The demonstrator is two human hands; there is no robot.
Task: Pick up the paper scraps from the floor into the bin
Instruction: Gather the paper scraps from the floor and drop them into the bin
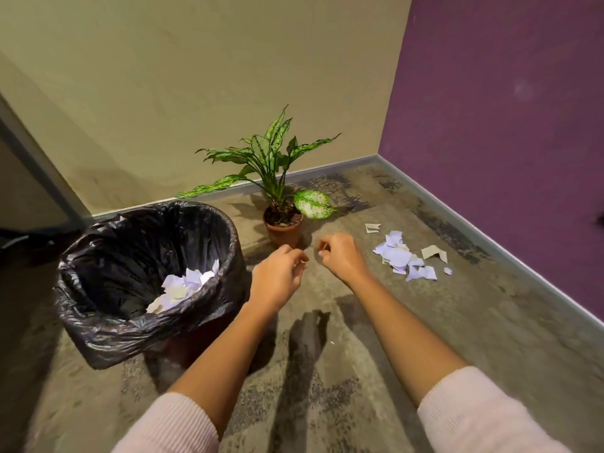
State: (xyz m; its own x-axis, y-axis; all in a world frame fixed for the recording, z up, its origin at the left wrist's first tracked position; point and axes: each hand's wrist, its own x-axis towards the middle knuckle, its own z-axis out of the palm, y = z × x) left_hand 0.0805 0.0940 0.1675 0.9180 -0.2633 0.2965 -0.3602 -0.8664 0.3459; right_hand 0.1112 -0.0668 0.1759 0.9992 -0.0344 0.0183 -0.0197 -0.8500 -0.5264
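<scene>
Paper scraps (403,256) lie near the purple wall (496,119); left hand (277,276) and right hand (340,256) curl beside the bin (236,246), grip unclear.

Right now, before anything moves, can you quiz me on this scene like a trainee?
1. True or false: the bin already holds paper scraps.
2. Where does the floor pile lie? A) left of the bin B) right of the right hand, toward the purple wall C) inside the bin
3. What stands farther back, between the bin and the floor pile?
Key: 1 true; 2 B; 3 a potted plant.
</scene>
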